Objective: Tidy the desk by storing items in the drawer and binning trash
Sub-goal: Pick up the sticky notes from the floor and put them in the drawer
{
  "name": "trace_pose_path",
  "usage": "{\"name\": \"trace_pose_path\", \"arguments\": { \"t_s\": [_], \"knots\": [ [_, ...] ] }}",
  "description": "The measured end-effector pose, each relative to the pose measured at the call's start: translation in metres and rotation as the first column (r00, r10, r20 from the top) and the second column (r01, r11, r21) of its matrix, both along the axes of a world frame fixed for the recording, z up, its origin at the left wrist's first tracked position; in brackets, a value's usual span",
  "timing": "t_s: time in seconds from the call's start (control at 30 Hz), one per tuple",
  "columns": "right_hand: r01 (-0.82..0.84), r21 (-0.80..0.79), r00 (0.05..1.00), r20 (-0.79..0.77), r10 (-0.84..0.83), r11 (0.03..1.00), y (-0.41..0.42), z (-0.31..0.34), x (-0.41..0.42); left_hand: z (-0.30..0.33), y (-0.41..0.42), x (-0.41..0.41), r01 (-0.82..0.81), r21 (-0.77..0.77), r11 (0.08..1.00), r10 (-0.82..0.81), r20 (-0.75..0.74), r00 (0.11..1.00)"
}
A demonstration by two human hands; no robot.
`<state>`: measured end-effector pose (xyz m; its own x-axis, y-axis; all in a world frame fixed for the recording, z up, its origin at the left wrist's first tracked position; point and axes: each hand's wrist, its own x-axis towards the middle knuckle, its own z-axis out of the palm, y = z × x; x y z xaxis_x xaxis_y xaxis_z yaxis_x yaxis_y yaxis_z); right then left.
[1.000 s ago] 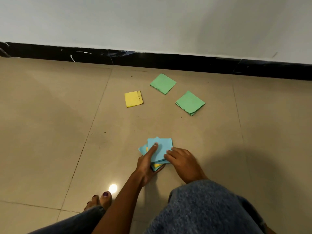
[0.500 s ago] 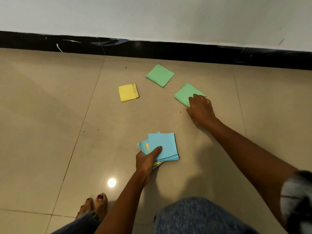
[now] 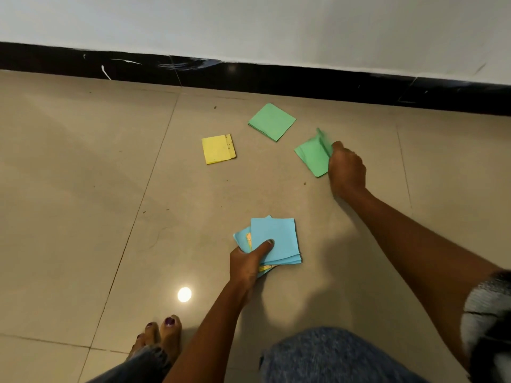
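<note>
The right hand [image 3: 347, 170] pinches the green note pad [image 3: 312, 157] by its lifting edge; light, floppy sheets. The left hand [image 3: 249, 262] grips the blue stack [image 3: 276, 239].

Beige glossy floor tiles [image 3: 83, 189], thin grout lines; black skirting [image 3: 249, 76] under white wall [image 3: 249, 23]; round lamp reflection [image 3: 184, 294] on tile.

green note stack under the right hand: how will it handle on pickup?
Probably floppy: the green stack already curls up at the edge that the right hand pinches. Likely light, thin paper. Loose sheets may fan or slip apart, as the blue stack in the left hand has splayed.
</note>
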<state>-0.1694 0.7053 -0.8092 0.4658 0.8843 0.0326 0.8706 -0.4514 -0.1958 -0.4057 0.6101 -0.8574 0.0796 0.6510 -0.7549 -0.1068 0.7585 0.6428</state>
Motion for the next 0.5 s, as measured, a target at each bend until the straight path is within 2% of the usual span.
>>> {"name": "trace_pose_path", "arguments": {
  "t_s": [0.1,0.17,0.23,0.3,0.37,0.5],
  "knots": [
    [0.114,0.328,0.987,-0.143,-0.07,0.938,-0.011,0.012,-0.014,0.002,0.0,0.0,-0.005,-0.013,1.0,0.005,0.01,1.0],
    [0.101,0.527,0.983,-0.182,-0.004,0.844,-0.023,0.02,-0.029,0.003,0.0,0.0,-0.003,-0.023,1.0,0.003,0.016,1.0],
    [0.072,0.662,0.978,-0.195,0.078,0.746,-0.037,0.028,-0.044,0.006,0.0,0.0,-0.008,-0.029,1.0,0.008,0.016,1.0],
    [0.014,0.708,0.969,-0.184,0.166,0.706,-0.054,0.033,-0.056,0.007,0.001,0.0,-0.019,-0.028,0.999,0.019,0.015,1.0],
    [-0.105,0.7,0.952,-0.135,0.275,0.706,-0.074,0.031,-0.068,0.008,0.001,0.001,-0.048,-0.043,0.998,0.049,0.028,0.998],
    [-0.358,0.564,0.898,-0.011,0.441,0.744,-0.116,0.002,-0.085,0.009,0.004,0.002,-0.103,-0.064,0.993,0.114,0.209,0.971]
  ]
}}
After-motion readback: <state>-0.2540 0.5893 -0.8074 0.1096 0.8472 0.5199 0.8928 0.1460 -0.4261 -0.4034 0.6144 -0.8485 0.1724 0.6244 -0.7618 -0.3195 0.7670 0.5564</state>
